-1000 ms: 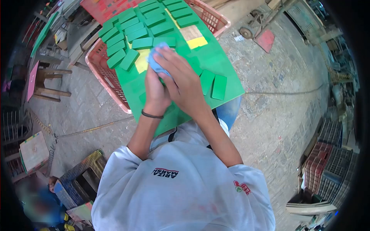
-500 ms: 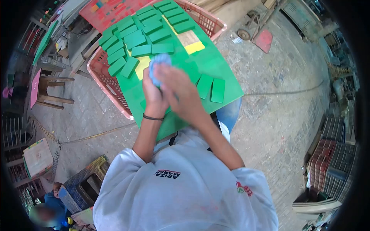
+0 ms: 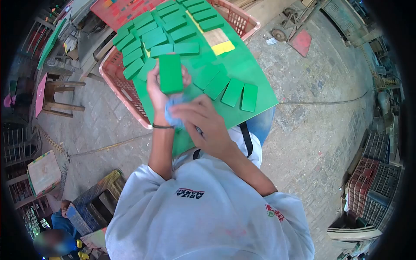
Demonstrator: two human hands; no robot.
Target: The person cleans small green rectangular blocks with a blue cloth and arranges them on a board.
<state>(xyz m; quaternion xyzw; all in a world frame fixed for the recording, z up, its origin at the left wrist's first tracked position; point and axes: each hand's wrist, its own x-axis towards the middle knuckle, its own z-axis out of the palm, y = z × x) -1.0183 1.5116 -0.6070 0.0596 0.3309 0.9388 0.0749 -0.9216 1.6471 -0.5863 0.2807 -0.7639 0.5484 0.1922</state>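
My left hand (image 3: 157,89) holds a green block (image 3: 171,73) upright by its sides, its broad face toward me. Just below it, my right hand (image 3: 206,123) pinches a light blue cloth (image 3: 174,112), blurred by motion, near my left wrist. Both hands are over a green board (image 3: 255,73). Several green blocks (image 3: 174,24) lie in rows on the far part of the board, and several more (image 3: 234,92) lie side by side to the right of my hands. A yellow patch (image 3: 223,47) shows on the board.
A pink plastic crate (image 3: 123,91) is under the board. A small stool (image 3: 58,95) stands at the left, and a wheeled frame (image 3: 288,26) at the upper right. Stacked crates (image 3: 368,182) are at the right. Another person (image 3: 63,223) is at the lower left.
The green block now shows in my left hand, with the cloth off it. My right hand and the cloth have moved down toward my body. More blocks are visible at the right of the board.
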